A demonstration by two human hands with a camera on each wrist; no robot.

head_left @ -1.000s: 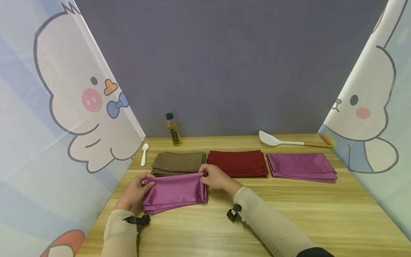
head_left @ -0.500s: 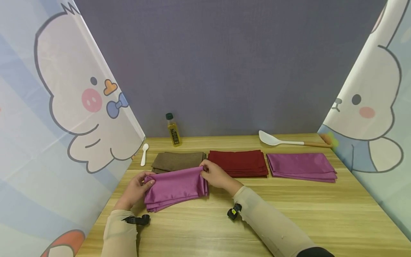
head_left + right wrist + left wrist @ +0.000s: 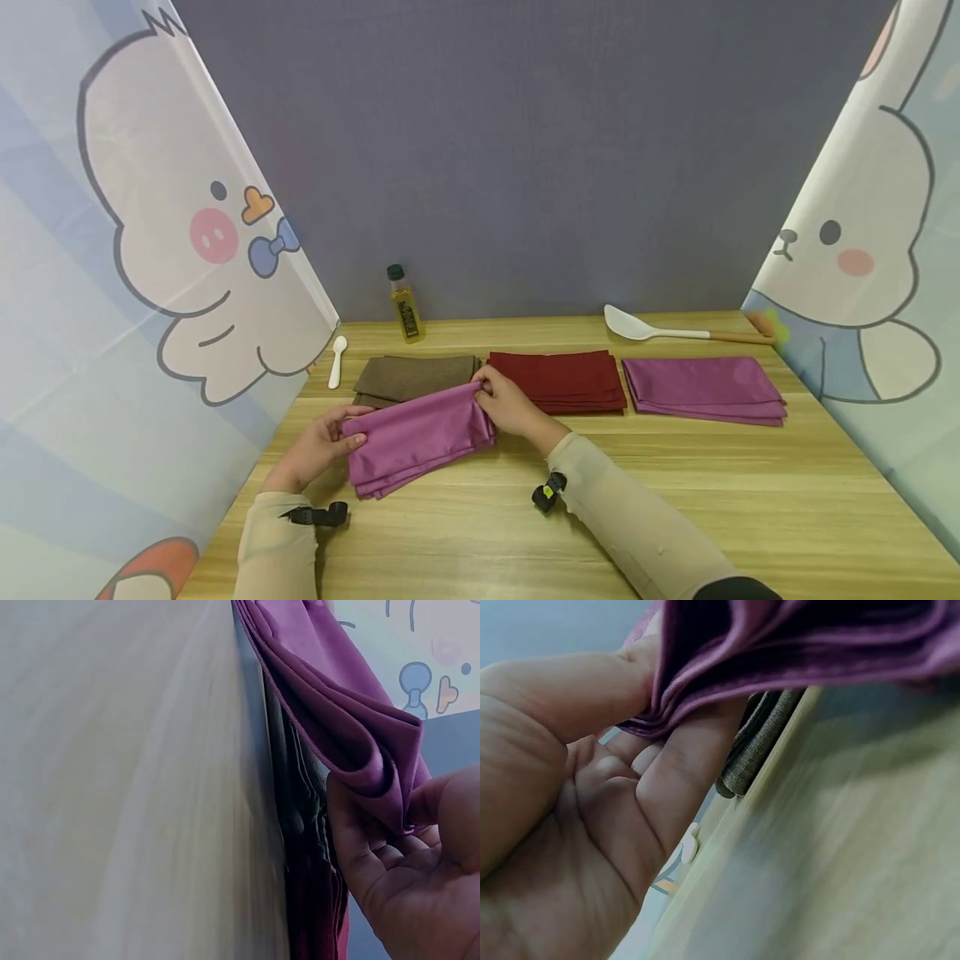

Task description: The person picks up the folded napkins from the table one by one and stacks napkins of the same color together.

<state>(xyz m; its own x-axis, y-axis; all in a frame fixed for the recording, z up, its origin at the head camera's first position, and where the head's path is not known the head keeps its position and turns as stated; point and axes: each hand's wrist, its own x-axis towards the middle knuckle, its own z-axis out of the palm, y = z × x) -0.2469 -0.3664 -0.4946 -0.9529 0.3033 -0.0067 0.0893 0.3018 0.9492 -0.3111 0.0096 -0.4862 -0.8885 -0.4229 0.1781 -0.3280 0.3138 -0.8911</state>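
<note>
Both hands hold a folded purple satin cloth (image 3: 420,437), its right end farther from me than its left. At the left end, my left hand (image 3: 313,446) pinches the corner between thumb and fingers. My right hand (image 3: 513,407) grips the far right corner with thumb and fingertips. In the left wrist view the stacked layers of the purple cloth (image 3: 810,679) hang over the table. The right wrist view shows its looped folds (image 3: 337,727) at the pinched corner. Behind it lies a folded brown cloth (image 3: 416,377), partly covered by the purple one in the head view.
A folded dark red cloth (image 3: 558,379) and another folded purple cloth (image 3: 701,385) continue the row to the right. Farther back are an oil bottle (image 3: 407,310) and a white spatula (image 3: 637,327) with a wooden handle. A small white spoon (image 3: 337,363) lies at left.
The purple cloth has gone from nearly level to slanted, its right end rising away from me and slightly rightward with my right hand. Its left end has shifted a little to the right.
</note>
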